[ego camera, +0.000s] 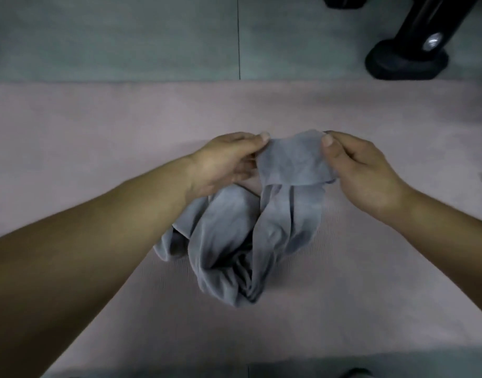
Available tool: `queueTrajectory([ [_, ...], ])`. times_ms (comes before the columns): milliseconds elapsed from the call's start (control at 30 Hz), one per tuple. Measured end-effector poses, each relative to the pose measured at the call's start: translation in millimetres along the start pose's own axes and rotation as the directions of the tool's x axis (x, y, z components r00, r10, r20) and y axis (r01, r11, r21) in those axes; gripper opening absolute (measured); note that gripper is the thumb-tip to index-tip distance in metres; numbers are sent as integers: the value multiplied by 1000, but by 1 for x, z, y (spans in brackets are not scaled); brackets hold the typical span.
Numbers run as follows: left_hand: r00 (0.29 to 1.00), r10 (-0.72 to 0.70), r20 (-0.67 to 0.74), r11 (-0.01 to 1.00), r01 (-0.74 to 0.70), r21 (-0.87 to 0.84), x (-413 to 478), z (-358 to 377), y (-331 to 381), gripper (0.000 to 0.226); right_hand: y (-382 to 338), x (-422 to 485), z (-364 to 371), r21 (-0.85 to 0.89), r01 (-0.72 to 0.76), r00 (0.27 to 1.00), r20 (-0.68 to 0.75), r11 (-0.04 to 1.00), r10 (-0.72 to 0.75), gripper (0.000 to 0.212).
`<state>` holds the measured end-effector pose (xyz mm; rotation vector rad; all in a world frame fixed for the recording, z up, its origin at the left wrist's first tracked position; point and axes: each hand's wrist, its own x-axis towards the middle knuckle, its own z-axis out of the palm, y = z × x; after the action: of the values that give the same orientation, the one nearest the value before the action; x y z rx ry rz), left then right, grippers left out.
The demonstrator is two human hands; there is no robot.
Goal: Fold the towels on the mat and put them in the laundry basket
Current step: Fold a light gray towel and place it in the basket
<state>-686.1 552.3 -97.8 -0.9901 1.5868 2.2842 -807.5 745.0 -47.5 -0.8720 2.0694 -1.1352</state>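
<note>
both hands (226,162) raised, thumbs+fingers pinching

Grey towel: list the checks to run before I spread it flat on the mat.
1. Left hand pinches the grey towel at its upper edge: ok.
2. Right hand pinches the same edge: ok.
3. Towel spread flat: not ok, it hangs bunched, its lower part resting on the mat.
4. Bare mat beyond the towel to lay it out: ok.
5. Laundry basket within reach: cannot tell, none in view.
</note>
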Motion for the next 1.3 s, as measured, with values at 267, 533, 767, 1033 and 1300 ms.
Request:
queueTrajectory([
  [267, 978, 173, -119, 977, -186, -107, -2, -31, 20, 13, -12, 26, -19, -562, -56, 806, 463, 825, 370, 59],
  [533, 995, 72, -66, 995, -68, 70, -38, -102, 31, 41, 29, 42, 13, -396, -241, 754, 498, 886, 428, 56],
  [767, 941, -169, -294, 985, 167, -32, -34, -124, -17, 43, 73, 24, 16, -587, 7, 914, 332, 810, 233, 50],
  [1033, 863, -144, -484, 988, 96, -123, -11, -123, -33, 14, 129, -32, 13, -652, 294, 915, 403, 699, -10, 33],
  [1300, 908, -139, -395, 978, 62, -201, 0, -135, -42, 60, 132, -20, -18, -440, -22, 986, 141, 898, 93, 4],
])
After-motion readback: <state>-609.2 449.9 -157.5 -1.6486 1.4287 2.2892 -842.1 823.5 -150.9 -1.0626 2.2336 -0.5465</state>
